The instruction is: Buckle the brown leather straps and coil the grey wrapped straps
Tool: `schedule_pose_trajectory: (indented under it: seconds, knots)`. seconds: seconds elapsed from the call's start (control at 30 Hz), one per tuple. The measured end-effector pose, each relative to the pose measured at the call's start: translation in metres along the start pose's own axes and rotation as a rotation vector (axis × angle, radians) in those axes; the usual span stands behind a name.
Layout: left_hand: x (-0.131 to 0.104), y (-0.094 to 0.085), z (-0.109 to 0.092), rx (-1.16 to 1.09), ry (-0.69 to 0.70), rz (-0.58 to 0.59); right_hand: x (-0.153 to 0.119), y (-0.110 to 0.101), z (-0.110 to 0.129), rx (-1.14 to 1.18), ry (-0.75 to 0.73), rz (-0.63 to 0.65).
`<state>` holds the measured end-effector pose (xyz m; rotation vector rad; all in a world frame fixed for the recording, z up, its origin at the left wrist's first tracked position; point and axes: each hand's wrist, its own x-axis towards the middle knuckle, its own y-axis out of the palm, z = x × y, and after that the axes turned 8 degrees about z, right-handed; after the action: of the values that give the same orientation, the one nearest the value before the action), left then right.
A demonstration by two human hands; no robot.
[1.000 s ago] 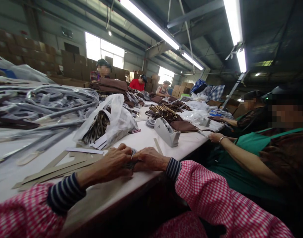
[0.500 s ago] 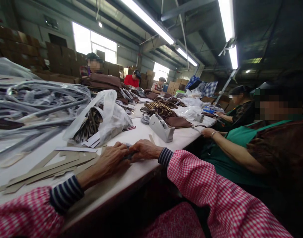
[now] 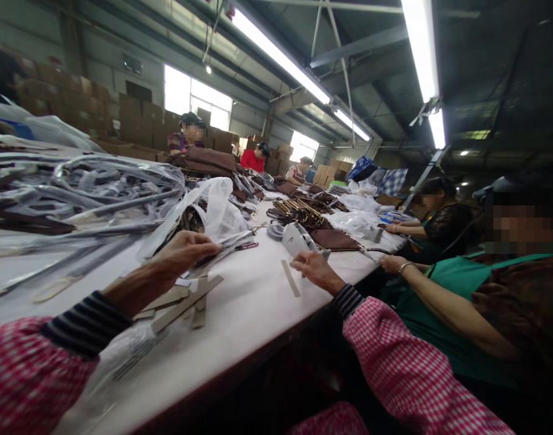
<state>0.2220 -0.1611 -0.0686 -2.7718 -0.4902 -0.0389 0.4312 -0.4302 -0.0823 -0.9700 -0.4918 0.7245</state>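
Observation:
My left hand (image 3: pixel 185 252) is raised over the table with thumb and fingers pinched together. It is in front of a clear plastic bag (image 3: pixel 222 208) of dark strips, and what it pinches, if anything, cannot be made out. My right hand (image 3: pixel 316 270) is at the near side of a grey tape dispenser (image 3: pixel 295 238), fingers bent together. Whether a piece of tape is between them is too small to see. A single flat grey-beige strip (image 3: pixel 290 278) lies just left of that hand. More card strips (image 3: pixel 188 304) are piled below my left hand.
Plastic-wrapped straps (image 3: pixel 118 181) are heaped at the left. Brown leather pieces (image 3: pixel 335 238) and gold-coloured hardware (image 3: pixel 299 208) lie beyond the dispenser. A co-worker in a green apron (image 3: pixel 439 296) sits close at my right. Crumpled clear plastic (image 3: pixel 136 353) lies beneath my left forearm.
My hands were together on a small greyish bundle near the table edge. They have parted: the left moved up and left, the right went right to the dispenser. The view has shifted.

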Motion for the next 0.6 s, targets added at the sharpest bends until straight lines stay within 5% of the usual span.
schedule_pose_trajectory:
  seconds: [0.1, 0.23, 0.37, 0.6]
  knots:
    - [0.003, -0.013, -0.002, -0.141, 0.038, -0.074, -0.001, 0.02, -0.007, -0.109, 0.125, 0.017]
    - [0.001, -0.004, 0.0, -0.242, 0.001, -0.062, 0.007, 0.04, -0.003, -0.132, 0.215, 0.092]
    - [-0.002, 0.011, 0.0, -0.37, 0.043, -0.009, 0.013, 0.036, -0.002, -0.088, 0.223, 0.146]
    - [-0.007, 0.024, 0.004, -0.354, 0.144, -0.035, 0.02, 0.031, -0.015, 0.062, 0.242, 0.058]
